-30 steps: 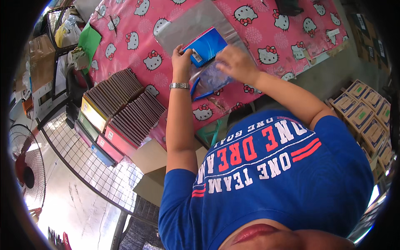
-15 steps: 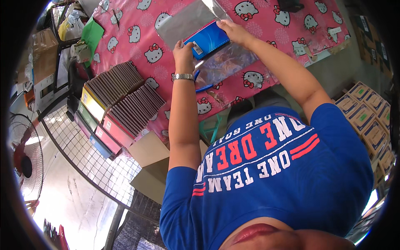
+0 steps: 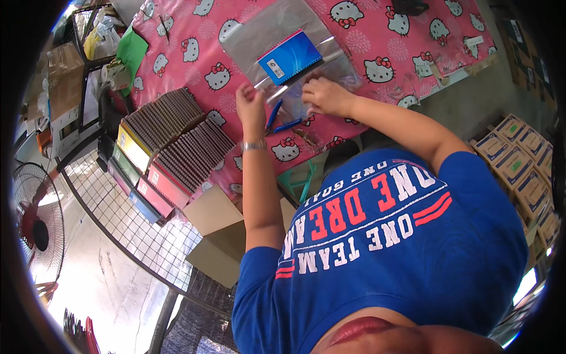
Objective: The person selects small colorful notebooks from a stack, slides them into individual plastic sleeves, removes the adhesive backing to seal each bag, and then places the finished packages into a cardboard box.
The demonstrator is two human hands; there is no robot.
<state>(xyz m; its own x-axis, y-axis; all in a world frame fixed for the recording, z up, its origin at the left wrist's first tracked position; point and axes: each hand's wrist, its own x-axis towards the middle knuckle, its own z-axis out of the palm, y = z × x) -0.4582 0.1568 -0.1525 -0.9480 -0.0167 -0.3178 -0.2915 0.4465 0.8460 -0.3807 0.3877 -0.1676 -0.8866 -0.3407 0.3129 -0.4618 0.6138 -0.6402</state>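
A blue spiral-bound notebook [image 3: 290, 57] with a small white label lies on a clear plastic sheet [image 3: 247, 44] spread over the table. My left hand [image 3: 252, 107] is beside the sheet's near left corner, its fingers slightly blurred and apart, with nothing visible in them. My right hand [image 3: 328, 96] is just below the notebook, its bent fingers closed on the near part of the plastic. Some of its fingertips are hidden. Between my hands and nearer to me lie blue-handled pliers [image 3: 285, 125], partly under the plastic's near edge.
Rows of stacked spiral notebooks [image 3: 171, 138] stand at the table's left, by an open cardboard box [image 3: 213, 211]. The pink patterned tablecloth [image 3: 359, 41] covers the table. A wire rack [image 3: 135, 218] and fan [image 3: 40, 227] are at left; packed cartons [image 3: 519, 159] are at right.
Both hands have let go of the notebook, which now lies on the plastic. They have drawn back toward me, the right one down to the sheet's near part.
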